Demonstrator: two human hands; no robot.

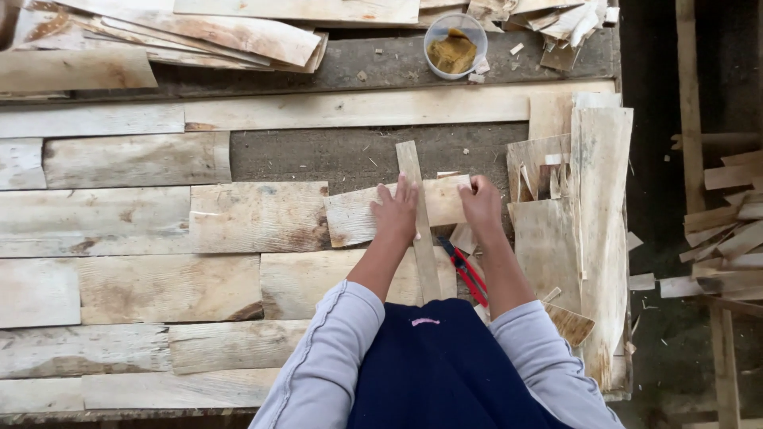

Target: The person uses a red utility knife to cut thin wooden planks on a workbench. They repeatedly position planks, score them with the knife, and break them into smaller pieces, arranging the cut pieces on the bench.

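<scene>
My left hand (pixel 396 210) presses flat on a narrow wooden strip (pixel 415 175) that lies lengthwise across a pale veneer piece (pixel 358 214). My right hand (pixel 480 202) grips the right end of that veneer piece, fingers curled over its edge. The piece sits at the right end of a row of veneer sheets (pixel 258 216) laid side by side on the work table (pixel 350 155). A red-handled cutter (pixel 465 274) lies on the table just below my right hand, beside my forearm.
A clear plastic cup (pixel 455 45) with brown paste stands at the back. Loose veneer sheets (pixel 199 32) pile at the back left, and a stack of veneer offcuts (pixel 592 206) lies at the table's right edge. Scrap strips (pixel 727 230) lie on the floor to the right.
</scene>
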